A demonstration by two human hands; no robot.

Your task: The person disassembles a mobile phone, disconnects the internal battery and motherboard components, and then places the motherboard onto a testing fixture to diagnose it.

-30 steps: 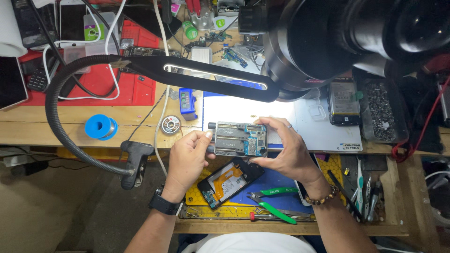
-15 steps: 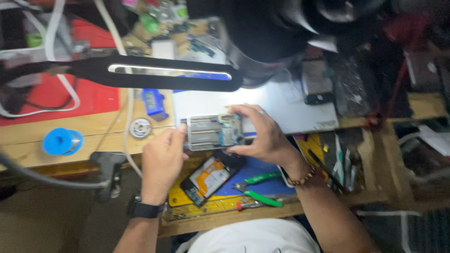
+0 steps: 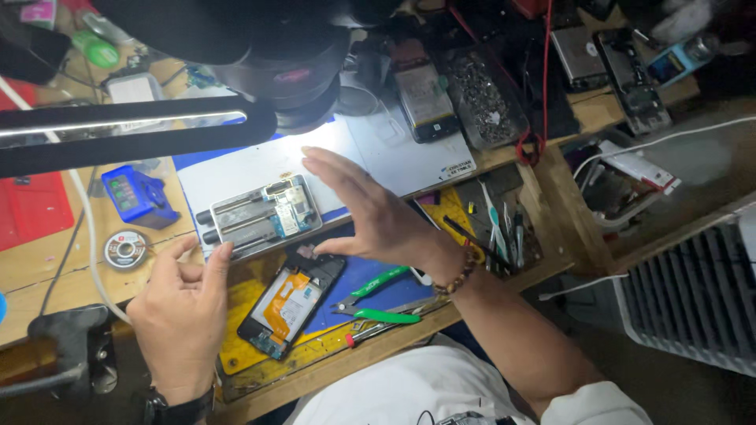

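A metal board holder with a small circuit board clamped in it lies on the light grey mat. My left hand rests at its near left corner, a fingertip touching the holder's edge, and holds nothing. My right hand hovers just right of the holder, fingers spread, apart from it. An opened phone with an orange flex cable lies face down on the blue-and-yellow mat below the holder.
Green-handled cutters lie right of the phone. A black lamp bar and a microscope head hang over the mat. A blue tool, a solder wick reel, a screw tray and spare phones surround the work area.
Both hands held the board holder up before; now it lies on the mat, my right hand has let go and opened, and the view has swung to the right.
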